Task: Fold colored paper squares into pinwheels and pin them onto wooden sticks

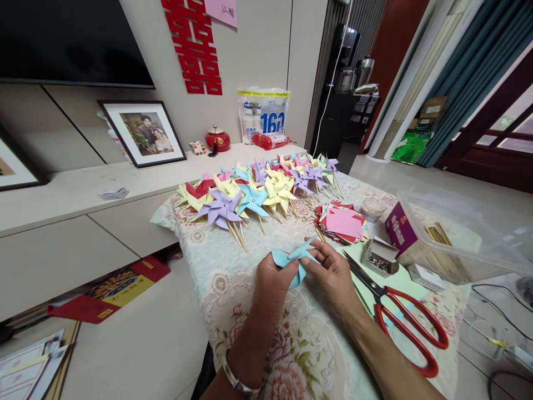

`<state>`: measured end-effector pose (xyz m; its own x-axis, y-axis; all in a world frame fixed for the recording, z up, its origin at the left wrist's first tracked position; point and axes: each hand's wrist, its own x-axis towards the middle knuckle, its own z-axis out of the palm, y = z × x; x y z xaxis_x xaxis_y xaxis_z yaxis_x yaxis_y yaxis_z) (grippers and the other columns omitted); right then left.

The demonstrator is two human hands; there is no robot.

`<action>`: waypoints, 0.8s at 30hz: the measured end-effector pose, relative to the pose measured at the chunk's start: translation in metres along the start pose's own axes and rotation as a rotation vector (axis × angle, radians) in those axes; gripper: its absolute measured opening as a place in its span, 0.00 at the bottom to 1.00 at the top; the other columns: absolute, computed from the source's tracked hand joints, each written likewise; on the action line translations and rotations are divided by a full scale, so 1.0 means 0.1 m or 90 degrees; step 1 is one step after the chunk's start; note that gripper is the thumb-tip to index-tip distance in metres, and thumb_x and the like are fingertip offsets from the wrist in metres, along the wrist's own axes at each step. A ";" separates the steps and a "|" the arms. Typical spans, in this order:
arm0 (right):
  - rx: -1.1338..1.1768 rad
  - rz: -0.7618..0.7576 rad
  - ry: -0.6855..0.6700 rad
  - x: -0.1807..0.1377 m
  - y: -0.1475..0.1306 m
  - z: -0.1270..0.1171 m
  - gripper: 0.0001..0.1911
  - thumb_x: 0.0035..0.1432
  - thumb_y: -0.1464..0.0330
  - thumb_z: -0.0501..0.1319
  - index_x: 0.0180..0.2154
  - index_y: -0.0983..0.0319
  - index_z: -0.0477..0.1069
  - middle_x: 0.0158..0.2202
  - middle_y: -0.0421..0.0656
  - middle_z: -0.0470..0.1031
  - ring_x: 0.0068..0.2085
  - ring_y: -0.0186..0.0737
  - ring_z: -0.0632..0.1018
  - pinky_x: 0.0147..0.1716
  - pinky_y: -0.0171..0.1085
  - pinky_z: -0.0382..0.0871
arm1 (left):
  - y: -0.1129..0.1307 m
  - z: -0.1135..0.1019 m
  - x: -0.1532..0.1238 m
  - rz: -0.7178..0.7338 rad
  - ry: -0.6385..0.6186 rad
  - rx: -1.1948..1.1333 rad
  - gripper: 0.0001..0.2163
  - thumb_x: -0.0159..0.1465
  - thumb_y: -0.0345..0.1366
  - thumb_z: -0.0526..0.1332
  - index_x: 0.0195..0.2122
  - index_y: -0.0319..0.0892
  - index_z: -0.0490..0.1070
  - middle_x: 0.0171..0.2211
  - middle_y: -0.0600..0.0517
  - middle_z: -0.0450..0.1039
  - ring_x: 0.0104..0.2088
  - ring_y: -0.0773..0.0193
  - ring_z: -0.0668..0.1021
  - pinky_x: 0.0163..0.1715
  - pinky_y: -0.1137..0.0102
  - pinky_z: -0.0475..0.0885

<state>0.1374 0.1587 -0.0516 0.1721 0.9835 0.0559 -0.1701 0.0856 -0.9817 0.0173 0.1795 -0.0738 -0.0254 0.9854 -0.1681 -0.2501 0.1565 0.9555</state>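
A light blue paper pinwheel (298, 256), its blades folded in toward the middle, is held between both hands above the flowered tablecloth. My left hand (272, 278) pinches it from the left, thumb near its centre. From the right, my right hand (328, 269) grips it with thumb and fingers; the fingertips are partly behind the paper. Just right of that hand lie red-handled scissors (377, 290) on pale green paper sheets (406, 283). An opened small box of metal pins (381, 256) stands beyond the scissors. Pink and red cut paper pieces (343, 222) are piled further back.
Many finished pinwheels on sticks (254, 199) cover the table's far side. At the right, a clear plastic bin (449, 244) holds wooden sticks, with a small white box (427, 276) before it. A white cabinet (83, 200) runs along the left, bearing a framed photo (144, 133).
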 end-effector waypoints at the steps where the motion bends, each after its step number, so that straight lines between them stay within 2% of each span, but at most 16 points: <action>1: 0.006 -0.001 -0.004 0.00 0.00 0.00 0.21 0.47 0.61 0.72 0.44 0.59 0.75 0.33 0.42 0.82 0.35 0.44 0.80 0.38 0.42 0.74 | -0.01 0.00 0.01 0.001 0.000 -0.009 0.12 0.45 0.41 0.69 0.26 0.41 0.71 0.21 0.57 0.72 0.22 0.66 0.71 0.25 0.72 0.67; 5: 0.021 0.000 -0.019 -0.01 -0.01 0.00 0.21 0.48 0.60 0.72 0.44 0.59 0.75 0.32 0.42 0.81 0.34 0.42 0.80 0.37 0.40 0.73 | 0.02 0.02 0.00 0.009 0.006 -0.041 0.12 0.45 0.39 0.70 0.28 0.40 0.72 0.21 0.57 0.73 0.23 0.67 0.72 0.25 0.73 0.68; 9: -0.011 -0.021 -0.028 0.00 0.02 -0.03 0.21 0.52 0.57 0.70 0.45 0.60 0.75 0.31 0.40 0.79 0.32 0.40 0.77 0.35 0.39 0.71 | 0.13 0.03 -0.07 0.009 -0.010 -0.033 0.12 0.46 0.37 0.70 0.31 0.38 0.76 0.23 0.54 0.76 0.24 0.65 0.74 0.28 0.72 0.69; 11: -0.053 -0.046 -0.001 0.00 0.03 -0.06 0.21 0.55 0.56 0.68 0.46 0.61 0.75 0.33 0.41 0.79 0.34 0.41 0.78 0.37 0.40 0.71 | 0.18 0.02 -0.11 0.017 -0.011 -0.018 0.12 0.48 0.37 0.70 0.32 0.37 0.77 0.25 0.54 0.77 0.26 0.65 0.74 0.30 0.72 0.70; 15: -0.177 -0.097 0.042 -0.05 -0.07 -0.16 0.20 0.60 0.56 0.64 0.50 0.60 0.74 0.42 0.46 0.80 0.43 0.46 0.79 0.46 0.45 0.71 | 0.22 -0.01 -0.13 0.023 0.024 0.012 0.12 0.47 0.38 0.70 0.31 0.38 0.76 0.22 0.56 0.74 0.24 0.66 0.72 0.29 0.72 0.68; 19: -0.302 -0.185 0.079 -0.16 -0.52 -0.43 0.17 0.62 0.57 0.62 0.50 0.57 0.76 0.45 0.46 0.81 0.46 0.48 0.79 0.47 0.46 0.72 | 0.21 -0.01 -0.10 0.017 0.034 0.030 0.11 0.46 0.39 0.70 0.28 0.38 0.76 0.19 0.58 0.71 0.23 0.67 0.70 0.27 0.73 0.65; 21: -0.362 -0.232 0.142 -0.14 -0.86 -0.68 0.17 0.61 0.57 0.63 0.48 0.57 0.76 0.45 0.46 0.81 0.44 0.47 0.80 0.45 0.45 0.74 | 0.19 -0.01 -0.09 0.012 0.042 0.031 0.11 0.45 0.39 0.69 0.28 0.39 0.77 0.19 0.58 0.70 0.23 0.66 0.70 0.27 0.72 0.65; 24: -0.478 -0.264 0.280 0.05 -1.37 -1.17 0.13 0.60 0.58 0.63 0.41 0.59 0.78 0.37 0.45 0.81 0.35 0.43 0.81 0.37 0.41 0.75 | 0.17 -0.02 -0.07 0.006 0.043 0.029 0.12 0.44 0.40 0.70 0.28 0.39 0.77 0.19 0.57 0.71 0.23 0.66 0.70 0.27 0.72 0.65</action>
<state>0.2752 0.1327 0.0623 0.4526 0.7374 0.5015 0.6255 0.1383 -0.7679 0.0114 0.1748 -0.0572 -0.0928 0.9804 -0.1737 -0.2055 0.1519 0.9668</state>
